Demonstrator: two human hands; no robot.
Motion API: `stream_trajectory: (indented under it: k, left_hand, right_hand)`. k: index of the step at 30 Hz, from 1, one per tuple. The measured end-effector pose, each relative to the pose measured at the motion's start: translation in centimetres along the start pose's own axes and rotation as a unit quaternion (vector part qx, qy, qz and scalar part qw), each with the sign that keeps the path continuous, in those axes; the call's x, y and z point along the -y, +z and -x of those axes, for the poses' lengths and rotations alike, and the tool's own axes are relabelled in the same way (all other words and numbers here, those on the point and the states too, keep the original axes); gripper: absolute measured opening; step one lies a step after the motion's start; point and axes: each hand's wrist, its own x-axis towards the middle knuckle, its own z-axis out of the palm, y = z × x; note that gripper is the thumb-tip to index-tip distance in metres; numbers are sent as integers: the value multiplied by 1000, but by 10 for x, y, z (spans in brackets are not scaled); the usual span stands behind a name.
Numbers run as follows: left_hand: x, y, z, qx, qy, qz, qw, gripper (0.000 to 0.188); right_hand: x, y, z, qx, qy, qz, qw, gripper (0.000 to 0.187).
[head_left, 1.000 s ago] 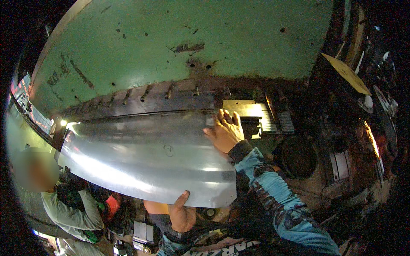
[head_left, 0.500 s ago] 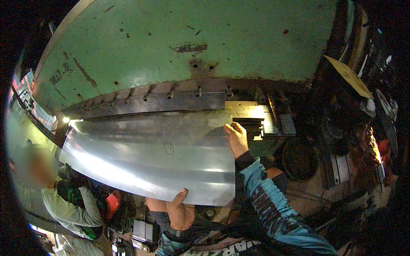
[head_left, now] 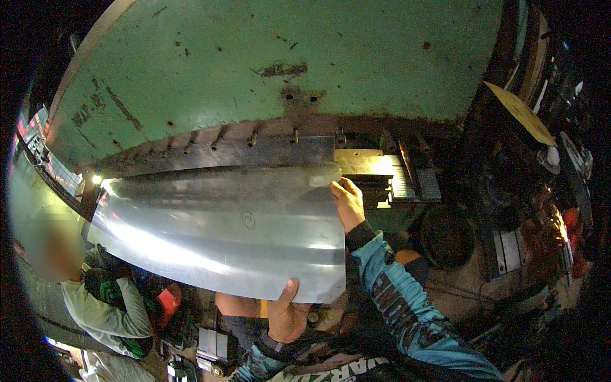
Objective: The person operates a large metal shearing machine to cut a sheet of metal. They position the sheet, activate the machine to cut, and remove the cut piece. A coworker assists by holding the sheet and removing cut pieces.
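A large, shiny metal sheet [head_left: 210, 223] with a small handwritten mark lies between my hands. Its far edge meets the dark clamping bar [head_left: 267, 153] of a green machine. My left hand [head_left: 287, 316] grips the near edge, thumb on top and fingers hidden underneath. At the right edge, close to the far corner, my right hand [head_left: 349, 205] pinches the sheet with curled fingers. Beyond the bar rises the machine's broad green panel [head_left: 369, 63], scuffed and rusty along its lower rim.
A co-worker in a light long-sleeved top [head_left: 130, 305] crouches at the left, near the sheet's left end. Metal blocks and a ribbed plate [head_left: 402, 181] sit right of the bar. A yellowish board [head_left: 519, 114] leans farther right, above bright sparks [head_left: 561, 226]. A small lamp [head_left: 97, 179] glows at the left.
The sheet has shifted slightly left and away from me. My left hand has slid right along the near edge. My right hand moved a little left and up with the sheet.
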Motion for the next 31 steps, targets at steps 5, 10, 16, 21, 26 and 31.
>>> stream_trajectory:
  k: [5, 10, 16, 21, 26, 31]
  left_hand:
    - [-2, 10, -3, -73, 19, -80, 994, 59]
    - [2, -2, -13, -51, 71, -171, 981, 52]
    - [0, 14, -3, -57, 102, -93, 989, 48]
    - [-6, 8, -4, -114, 59, -84, 988, 47]
    - [-4, -1, -8, -91, 60, -61, 992, 50]
    - [-9, 11, -5, -99, 71, -83, 989, 59]
  right_hand:
    - [2, 4, 2, 1, -19, 32, 999, 15]
    - [20, -9, 30, -125, -80, 280, 948, 28]
    - [85, -87, 77, -305, -309, 286, 854, 35]
    - [113, -172, 31, -480, -259, 187, 817, 48]
    - [101, -210, 5, -510, -156, 34, 845, 71]
    - [112, -184, 14, -482, -133, 64, 864, 89]
